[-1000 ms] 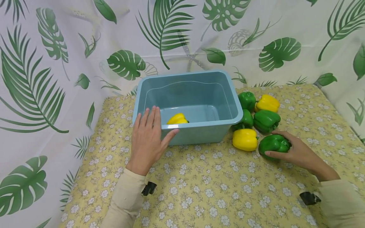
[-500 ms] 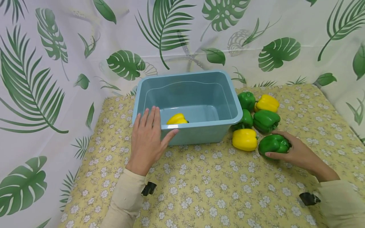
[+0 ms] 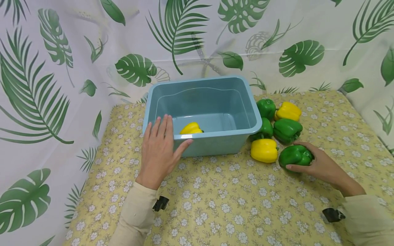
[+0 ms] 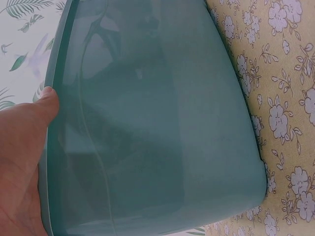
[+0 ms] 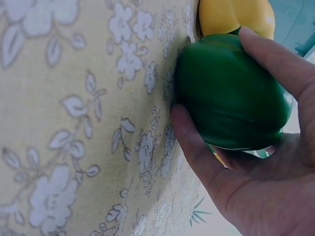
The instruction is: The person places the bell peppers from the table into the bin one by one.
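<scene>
My left hand (image 3: 159, 153) lies flat over the front left rim of a blue plastic tub (image 3: 212, 145), its fingers straight and the thumb spread along the outside. Inside the tub a yellow bell pepper (image 3: 191, 128) rests on the bottom, partly hidden by the front wall. At the right, my right hand (image 3: 323, 164) holds a green bell pepper (image 3: 293, 157), thumb on the near side and fingers on the far side. In the right wrist view the fingers curl round this green pepper (image 5: 231, 93), which is at the tablecloth. The left wrist view shows the tub's outer wall (image 4: 147, 123).
Several more peppers cluster right of the tub: a yellow one (image 3: 264, 150) beside the held pepper, a green one (image 3: 287, 130) behind it, another yellow one (image 3: 288, 111) farther back, and green ones (image 3: 266, 108) against the tub. A leaf-print curtain (image 3: 197, 41) stands behind the flowered tablecloth (image 3: 209, 205).
</scene>
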`<state>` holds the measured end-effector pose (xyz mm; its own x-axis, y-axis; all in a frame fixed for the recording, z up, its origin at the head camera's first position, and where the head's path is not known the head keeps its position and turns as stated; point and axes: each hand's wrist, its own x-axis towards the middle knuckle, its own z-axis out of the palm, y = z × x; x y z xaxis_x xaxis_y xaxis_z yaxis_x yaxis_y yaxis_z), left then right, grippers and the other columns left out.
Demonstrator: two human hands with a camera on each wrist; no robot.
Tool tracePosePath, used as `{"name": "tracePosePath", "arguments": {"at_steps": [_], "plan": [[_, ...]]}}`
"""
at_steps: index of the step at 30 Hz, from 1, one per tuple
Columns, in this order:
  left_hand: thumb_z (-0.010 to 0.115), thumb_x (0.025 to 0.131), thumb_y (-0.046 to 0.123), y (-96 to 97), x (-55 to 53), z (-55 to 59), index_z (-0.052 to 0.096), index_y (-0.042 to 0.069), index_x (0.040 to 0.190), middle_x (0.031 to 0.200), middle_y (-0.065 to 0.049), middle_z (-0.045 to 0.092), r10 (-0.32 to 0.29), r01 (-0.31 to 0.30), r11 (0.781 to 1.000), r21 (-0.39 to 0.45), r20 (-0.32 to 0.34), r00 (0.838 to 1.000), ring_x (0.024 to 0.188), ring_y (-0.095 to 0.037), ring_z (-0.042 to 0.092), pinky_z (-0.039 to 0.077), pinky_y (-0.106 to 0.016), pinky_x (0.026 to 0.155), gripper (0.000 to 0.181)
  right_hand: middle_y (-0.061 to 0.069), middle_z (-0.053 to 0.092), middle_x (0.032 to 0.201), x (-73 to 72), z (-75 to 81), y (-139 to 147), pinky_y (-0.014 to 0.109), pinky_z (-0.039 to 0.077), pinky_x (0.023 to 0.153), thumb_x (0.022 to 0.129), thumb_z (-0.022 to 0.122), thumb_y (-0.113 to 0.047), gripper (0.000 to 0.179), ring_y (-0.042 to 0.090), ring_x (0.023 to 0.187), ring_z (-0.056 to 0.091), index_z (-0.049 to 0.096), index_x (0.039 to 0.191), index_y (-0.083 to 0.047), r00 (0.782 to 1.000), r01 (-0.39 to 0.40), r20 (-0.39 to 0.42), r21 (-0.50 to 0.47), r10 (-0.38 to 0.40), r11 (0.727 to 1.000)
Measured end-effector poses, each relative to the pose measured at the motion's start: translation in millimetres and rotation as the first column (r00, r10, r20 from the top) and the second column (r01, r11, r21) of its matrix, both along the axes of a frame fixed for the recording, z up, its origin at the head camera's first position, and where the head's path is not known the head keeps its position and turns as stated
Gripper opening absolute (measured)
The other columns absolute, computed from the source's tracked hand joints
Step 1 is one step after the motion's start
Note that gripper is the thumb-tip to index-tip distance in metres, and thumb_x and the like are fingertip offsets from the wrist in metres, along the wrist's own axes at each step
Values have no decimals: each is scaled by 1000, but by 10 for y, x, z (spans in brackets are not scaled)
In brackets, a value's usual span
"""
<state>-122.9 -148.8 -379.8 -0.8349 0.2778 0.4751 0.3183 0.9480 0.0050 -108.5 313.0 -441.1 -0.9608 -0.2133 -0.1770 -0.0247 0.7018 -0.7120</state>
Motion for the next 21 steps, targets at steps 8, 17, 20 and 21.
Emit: {"name": "tracePosePath", "arguments": {"at_steps": [8, 17, 20, 21], "plan": [[40, 89, 68, 1, 0, 0, 34, -3, 144, 144, -20, 40, -5, 6, 1000, 7, -14, 1000, 133, -36, 37, 20, -47, 114, 90, 24, 42, 130, 4, -1, -4, 39, 50, 70, 83, 73, -36, 85, 37, 103, 52, 26, 147, -7, 1000, 16, 20, -12, -16, 1000], [39, 89, 68, -2, -1, -2, 34, -3, 144, 145, -20, 40, -5, 5, 1000, 7, -15, 1000, 133, -36, 37, 20, -47, 114, 90, 25, 41, 131, 8, -4, -8, 39, 50, 71, 83, 73, -37, 86, 39, 104, 52, 25, 147, -6, 1000, 21, 18, -14, -20, 1000], [39, 89, 69, -1, -3, 1, 34, -3, 144, 145, -20, 40, -4, 4, 1000, 7, -13, 1000, 133, -36, 36, 20, -47, 114, 90, 25, 41, 131, 11, -3, -10, 39, 50, 71, 83, 73, -36, 85, 39, 104, 52, 26, 147, -5, 1000, 20, 14, -13, -20, 1000], [39, 89, 69, -1, -4, 1, 34, -3, 144, 145, -20, 40, -4, 4, 1000, 7, -13, 1000, 133, -36, 36, 20, -47, 114, 90, 25, 41, 131, 11, -4, -11, 39, 50, 71, 83, 73, -36, 85, 39, 104, 52, 26, 147, -5, 1000, 20, 13, -15, -20, 1000]]}}
